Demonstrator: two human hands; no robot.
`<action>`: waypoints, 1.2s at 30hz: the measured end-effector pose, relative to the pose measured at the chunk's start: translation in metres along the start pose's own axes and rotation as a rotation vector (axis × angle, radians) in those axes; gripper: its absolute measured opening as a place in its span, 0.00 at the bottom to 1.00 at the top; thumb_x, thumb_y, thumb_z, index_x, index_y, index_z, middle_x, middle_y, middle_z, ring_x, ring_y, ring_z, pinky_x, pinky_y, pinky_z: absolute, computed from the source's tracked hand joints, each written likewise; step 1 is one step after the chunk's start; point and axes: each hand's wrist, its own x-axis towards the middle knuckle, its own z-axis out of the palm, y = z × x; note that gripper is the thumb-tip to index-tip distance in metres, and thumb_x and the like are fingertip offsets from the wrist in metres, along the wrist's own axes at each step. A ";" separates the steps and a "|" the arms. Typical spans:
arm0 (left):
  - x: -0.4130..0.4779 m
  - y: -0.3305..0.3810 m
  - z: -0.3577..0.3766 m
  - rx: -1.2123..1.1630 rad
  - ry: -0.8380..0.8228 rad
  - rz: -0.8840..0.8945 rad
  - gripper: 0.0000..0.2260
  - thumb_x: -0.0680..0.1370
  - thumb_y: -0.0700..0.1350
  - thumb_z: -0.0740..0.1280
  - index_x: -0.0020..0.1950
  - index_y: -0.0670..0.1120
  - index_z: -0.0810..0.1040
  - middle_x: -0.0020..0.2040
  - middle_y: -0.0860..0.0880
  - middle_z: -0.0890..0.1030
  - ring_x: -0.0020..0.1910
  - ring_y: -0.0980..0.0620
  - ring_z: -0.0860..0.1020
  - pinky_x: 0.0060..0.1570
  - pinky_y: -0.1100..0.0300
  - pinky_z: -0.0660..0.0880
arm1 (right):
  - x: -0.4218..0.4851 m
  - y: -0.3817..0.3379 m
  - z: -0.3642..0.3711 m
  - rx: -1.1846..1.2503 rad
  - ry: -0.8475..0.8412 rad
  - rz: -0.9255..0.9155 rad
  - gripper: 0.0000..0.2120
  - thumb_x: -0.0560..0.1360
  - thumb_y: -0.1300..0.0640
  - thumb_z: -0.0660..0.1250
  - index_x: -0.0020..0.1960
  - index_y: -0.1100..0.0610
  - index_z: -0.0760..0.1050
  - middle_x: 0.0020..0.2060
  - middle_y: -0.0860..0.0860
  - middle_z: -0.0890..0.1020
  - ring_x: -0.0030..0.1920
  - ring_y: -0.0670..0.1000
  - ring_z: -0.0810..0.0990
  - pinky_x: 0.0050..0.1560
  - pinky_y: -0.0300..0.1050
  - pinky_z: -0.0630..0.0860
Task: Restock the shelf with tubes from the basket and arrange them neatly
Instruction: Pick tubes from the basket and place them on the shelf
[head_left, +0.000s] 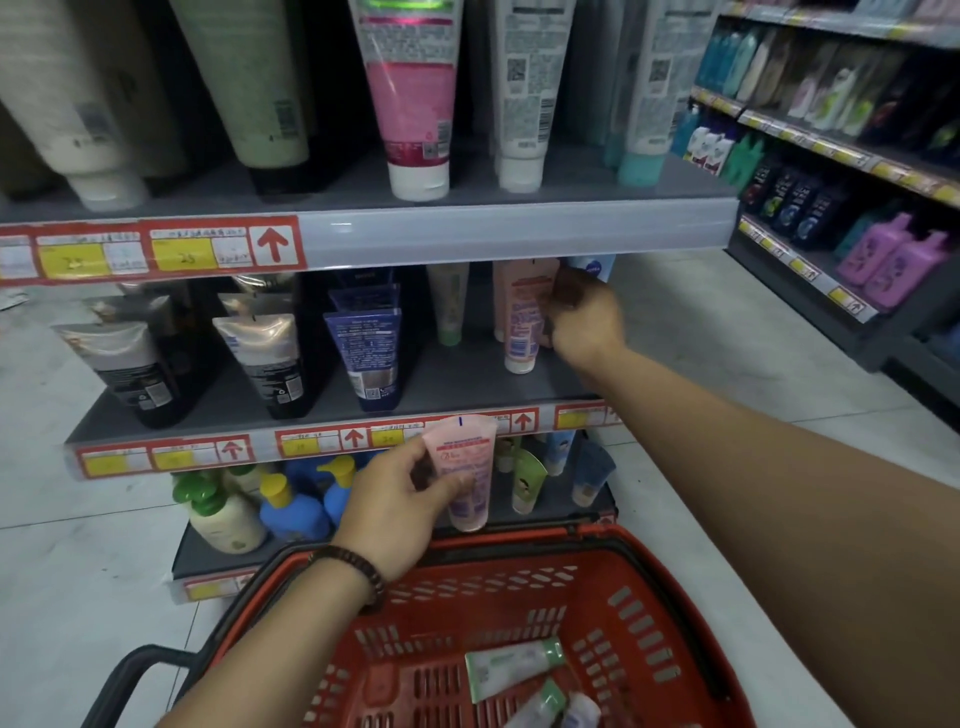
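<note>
Head view: left hand (395, 501) clamps pink tube (467, 470), right hand (584, 314) shelf tube (523, 317), caps down.

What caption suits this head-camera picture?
Left hand holds pink tube above red basket; right hand grips a shelved tube.

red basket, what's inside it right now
In the red basket lie a white green-capped tube, a second green-capped tube and a pale tube. The left forearm covers the near-left part; anything there is hidden.
</note>
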 end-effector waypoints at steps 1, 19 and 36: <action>0.003 0.001 -0.001 -0.004 0.011 -0.002 0.11 0.80 0.47 0.79 0.62 0.55 0.87 0.51 0.60 0.90 0.52 0.58 0.87 0.58 0.48 0.85 | 0.001 0.004 0.000 -0.012 0.003 0.008 0.08 0.75 0.39 0.66 0.52 0.37 0.81 0.55 0.50 0.89 0.54 0.59 0.89 0.57 0.64 0.88; 0.000 0.019 0.007 0.016 -0.034 0.100 0.12 0.86 0.38 0.70 0.67 0.50 0.84 0.54 0.61 0.88 0.53 0.69 0.84 0.53 0.74 0.77 | -0.166 0.002 -0.005 -0.339 -0.542 -0.123 0.23 0.78 0.46 0.78 0.72 0.44 0.79 0.55 0.42 0.88 0.52 0.45 0.88 0.58 0.52 0.86; -0.029 -0.004 -0.005 0.553 -0.589 0.026 0.07 0.82 0.55 0.71 0.56 0.56 0.86 0.50 0.57 0.88 0.50 0.59 0.85 0.56 0.57 0.82 | -0.085 -0.020 -0.023 -0.156 -0.033 -0.023 0.12 0.85 0.57 0.72 0.68 0.56 0.80 0.60 0.48 0.86 0.58 0.47 0.85 0.58 0.45 0.82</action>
